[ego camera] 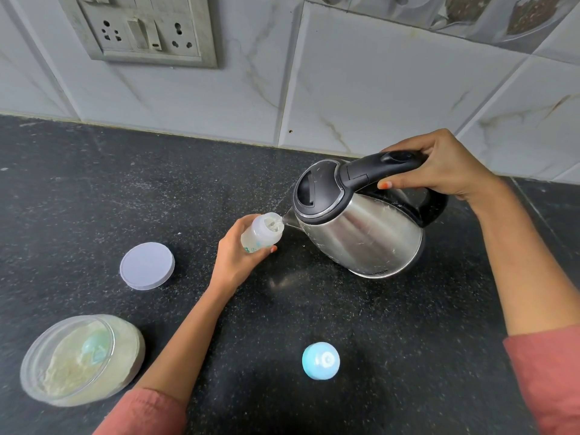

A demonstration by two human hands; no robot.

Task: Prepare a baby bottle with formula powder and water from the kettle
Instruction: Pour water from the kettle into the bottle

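One kettle (361, 233), one bottle (260, 233), one powder tub (131, 350) — one lid (147, 265), one teat cap (320, 361).

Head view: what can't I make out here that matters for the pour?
- Fill level in the bottle: head view, the left grip covers its lower half.
- Water left in the kettle: head view, steel wall and shut lid hide it.
- Bluish item in the formula tub: head view, blurred behind the clear wall.
- Socket plate: head view, cut off by the top edge.
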